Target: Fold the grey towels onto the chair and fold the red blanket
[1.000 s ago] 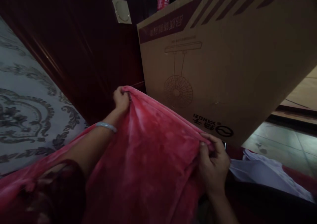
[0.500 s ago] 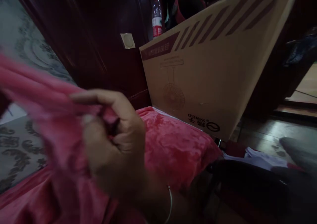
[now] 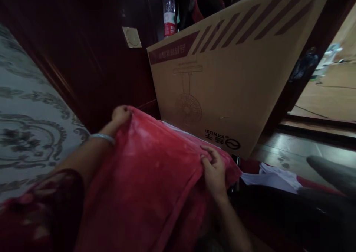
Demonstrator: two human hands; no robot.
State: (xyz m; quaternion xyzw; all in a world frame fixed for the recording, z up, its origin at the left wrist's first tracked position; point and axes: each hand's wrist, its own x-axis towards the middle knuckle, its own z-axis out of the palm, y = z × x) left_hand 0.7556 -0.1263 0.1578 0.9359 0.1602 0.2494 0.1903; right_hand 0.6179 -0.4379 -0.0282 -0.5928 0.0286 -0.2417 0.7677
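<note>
A red plush cloth (image 3: 155, 163), perhaps a garment or blanket, is stretched between my two hands. My left hand (image 3: 121, 116) is closed on its far left corner, beside the dark wood panel. My right hand (image 3: 214, 168) pinches the cloth's right edge between thumb and fingers. Below the right hand the cloth hangs in a fold. More red cloth (image 3: 232, 170) lies beyond my right hand, at the foot of the cardboard box; whether it is the same piece I cannot tell.
A tall cardboard box (image 3: 236, 77) with a fan drawing stands behind the cloth. A plastic bottle (image 3: 169, 18) is behind its top edge. White cloth (image 3: 274, 179) lies at right, near a dark object (image 3: 264, 207). Patterned wallpaper (image 3: 27, 133) covers the left wall.
Earlier only one hand showed clearly, gripping bunched red cloth close to the camera. Now both hands are farther forward, with the cloth spread between them. The view has shifted slightly.
</note>
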